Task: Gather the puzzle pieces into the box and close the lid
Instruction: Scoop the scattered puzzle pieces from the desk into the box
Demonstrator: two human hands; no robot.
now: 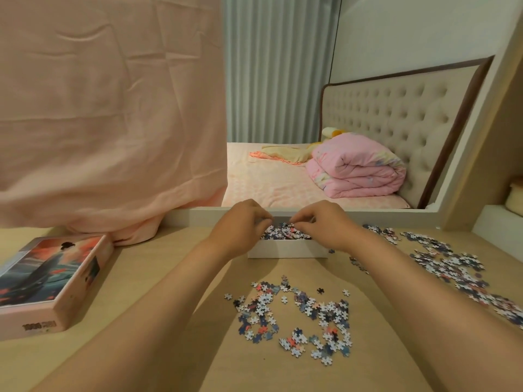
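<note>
A white box stands at the far middle of the wooden table, with a heap of puzzle pieces inside it. My left hand and my right hand both hover over the box with fingers curled down over the heap; whether they pinch pieces is hidden. A loose cluster of puzzle pieces lies on the table in front of the box. Another spread of pieces runs along the right side. The picture lid lies at the left.
A pink cloth hangs down at the back left and touches the table near the lid. A mirror behind the box reflects a bed and a pink quilt. A raised white ledge borders the right.
</note>
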